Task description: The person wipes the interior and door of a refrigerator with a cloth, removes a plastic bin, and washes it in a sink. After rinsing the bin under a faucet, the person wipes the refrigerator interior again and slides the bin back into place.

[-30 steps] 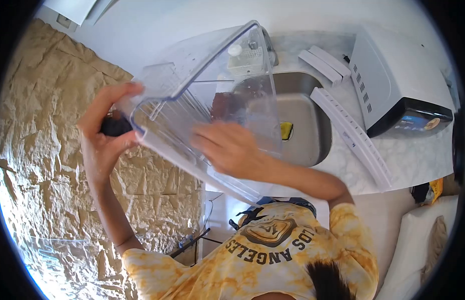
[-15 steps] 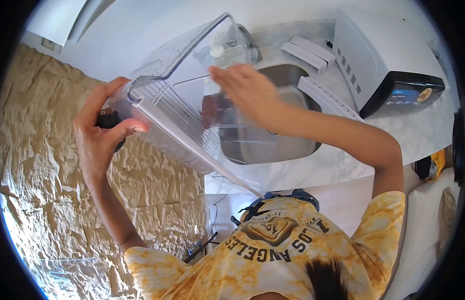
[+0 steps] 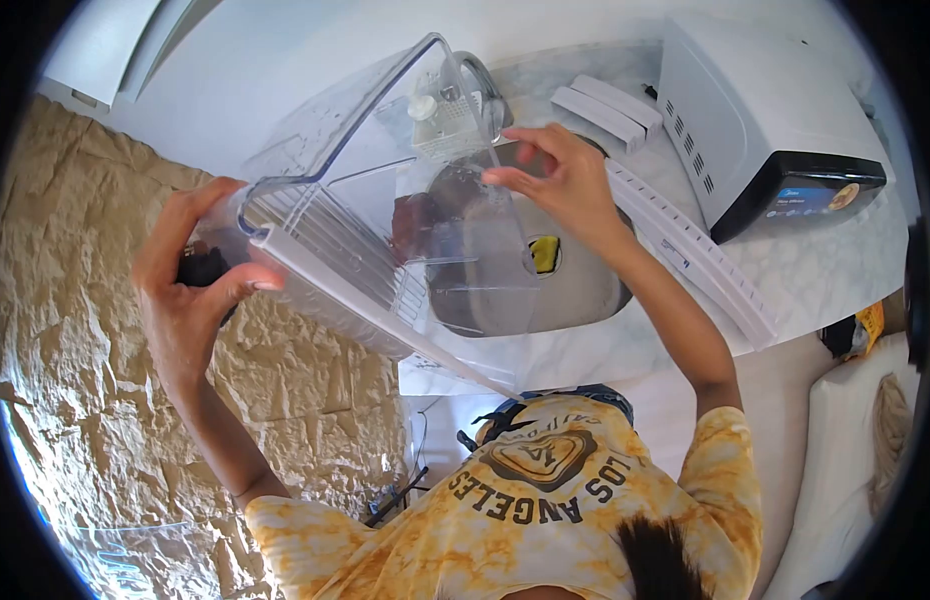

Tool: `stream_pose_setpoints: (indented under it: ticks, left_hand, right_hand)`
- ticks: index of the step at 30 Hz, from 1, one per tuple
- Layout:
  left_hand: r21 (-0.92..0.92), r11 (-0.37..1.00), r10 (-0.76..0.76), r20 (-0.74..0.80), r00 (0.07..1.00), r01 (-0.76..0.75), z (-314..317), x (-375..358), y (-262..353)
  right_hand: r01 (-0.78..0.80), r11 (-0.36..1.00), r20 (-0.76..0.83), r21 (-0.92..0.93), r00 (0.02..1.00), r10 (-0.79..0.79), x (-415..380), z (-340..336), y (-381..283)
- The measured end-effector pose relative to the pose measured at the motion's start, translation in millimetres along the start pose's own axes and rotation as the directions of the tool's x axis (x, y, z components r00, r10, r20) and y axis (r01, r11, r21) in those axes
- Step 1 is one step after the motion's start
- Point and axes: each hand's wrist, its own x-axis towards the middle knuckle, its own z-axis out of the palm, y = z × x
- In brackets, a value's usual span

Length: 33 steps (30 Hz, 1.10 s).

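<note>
My left hand (image 3: pixel 190 265) is wrapped round the near-left corner of a clear plastic refrigerator drawer (image 3: pixel 330 155), which has a white front trim. The drawer is tilted on its side over the sink (image 3: pixel 575 300), and its walls are wet. Beside the drawer's far right edge hovers my right hand (image 3: pixel 560 175), thumb and forefinger apart in a curve; contact with the edge is hard to tell. A yellow sponge with a dark patch (image 3: pixel 545 254) lies in the sink basin. Through the clear plastic, a white-capped container (image 3: pixel 440 125) and a dish rack's wires (image 3: pixel 375 255) show.
A white microwave (image 3: pixel 775 130) stands on the right of the marble counter (image 3: pixel 725 270). Long white plastic strips (image 3: pixel 690 250) lie between it and the sink, and shorter white pieces (image 3: pixel 605 110) lie behind. A faucet (image 3: pixel 485 85) rises at the back. Rough stone wall (image 3: pixel 95 300) on the left.
My right hand has moved right, away from the drawer's inside to near its far edge, uncovering the sponge in the sink. My left hand and the drawer have shifted slightly.
</note>
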Motion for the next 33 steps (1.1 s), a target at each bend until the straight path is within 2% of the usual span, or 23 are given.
stream_pose_setpoints:
  ticks: [2, 5, 8, 10, 12, 13, 14, 17, 18, 19, 20, 22, 24, 27, 30, 31, 32, 33]
  left_hand:
    - [0.029, 1.000, 0.014, -0.012, 1.000, -0.013, -1.5, -4.1, 1.2]
    - [0.062, 0.996, 0.062, -0.019, 0.998, -0.061, -5.9, -10.1, 1.9]
    - [0.069, 0.991, 0.112, -0.011, 0.994, -0.111, -7.9, -14.4, 1.0]
    - [0.078, 0.985, 0.156, -0.011, 0.988, -0.155, -10.2, -15.0, -1.9]
    - [0.088, 0.995, 0.044, -0.009, 0.999, -0.043, -11.6, -19.1, 4.8]
    - [0.093, 0.996, -0.010, -0.009, 1.000, 0.010, -12.1, -20.5, 7.5]
    - [0.084, 0.996, 0.003, -0.013, 1.000, -0.002, -11.9, -21.4, 6.6]
    - [0.090, 0.994, 0.066, -0.026, 0.997, -0.063, -11.0, -18.5, 0.3]
    - [0.108, 0.990, 0.092, -0.026, 0.995, -0.089, -10.9, -18.1, -1.1]
    - [0.126, 0.986, 0.117, -0.025, 0.993, -0.113, -10.6, -18.5, -1.5]
    - [0.132, 0.989, 0.075, -0.023, 0.997, -0.071, -10.5, -19.4, 0.0]
    - [0.143, 0.990, -0.005, -0.013, 1.000, 0.007, -11.4, -20.7, 4.4]
    - [0.130, 0.992, 0.008, -0.035, 0.999, -0.003, -9.3, -21.2, 3.8]
    - [0.153, 0.988, 0.021, -0.006, 1.000, -0.020, -11.7, -22.0, 1.4]
    - [0.086, 0.996, -0.026, 0.009, 1.000, 0.025, -11.2, -20.9, 2.4]
    - [0.049, 0.997, -0.054, 0.007, 0.999, 0.053, -10.6, -21.5, 2.5]
    - [0.079, 0.996, -0.029, 0.009, 1.000, 0.029, -9.8, -22.5, -0.4]
    - [0.095, 0.995, -0.010, 0.011, 1.000, 0.008, -10.0, -23.2, -2.4]
  right_hand:
    - [-0.035, 0.995, 0.027, 0.098, 0.999, 0.033, 12.8, 8.6, -14.2]
    - [-0.100, 0.955, 0.040, 0.281, 0.995, 0.092, 19.1, 13.2, -0.3]
    - [-0.094, 0.975, 0.047, 0.204, 0.995, 0.086, 15.5, 14.0, 17.4]
    - [-0.189, 0.977, 0.058, 0.099, 0.981, 0.184, 15.4, 17.1, 52.6]
    - [-0.360, 0.911, 0.084, -0.200, 0.920, 0.382, 2.6, 37.0, 150.8]
    - [-0.434, 0.822, 0.182, -0.367, 0.834, 0.522, -21.3, 53.7, 220.7]
    - [-0.436, 0.718, 0.274, -0.542, 0.717, 0.642, -44.1, 69.8, 287.4]
    - [-0.247, 0.692, 0.470, -0.678, 0.579, 0.667, -67.4, 112.4, 340.1]
    - [-0.631, 0.736, 0.437, -0.245, 0.606, 0.664, -54.8, 114.0, 332.6]
    - [-0.789, 0.547, 0.399, 0.280, 0.614, 0.681, -31.2, 116.8, 314.9]
    - [-0.669, 0.187, 0.372, 0.719, 0.599, 0.709, -9.1, 119.8, 300.7]
    - [-0.676, 0.142, 0.548, 0.723, 0.687, 0.477, 27.3, 124.7, 293.3]
    - [-0.763, 0.135, 0.625, 0.632, 0.605, 0.494, 66.6, 132.9, 271.3]
    - [-0.697, 0.082, 0.612, 0.713, 0.675, 0.411, 99.0, 122.6, 264.7]
    - [-0.673, 0.075, 0.560, 0.736, 0.667, 0.490, 70.7, 116.1, 236.5]
    - [-0.818, 0.261, 0.658, 0.512, 0.569, 0.493, 62.4, 117.7, 235.5]
    - [-0.877, 0.418, 0.728, 0.238, 0.446, 0.521, 51.8, 118.8, 234.6]
    - [-0.839, 0.541, 0.760, -0.055, 0.316, 0.568, 43.3, 121.7, 237.3]
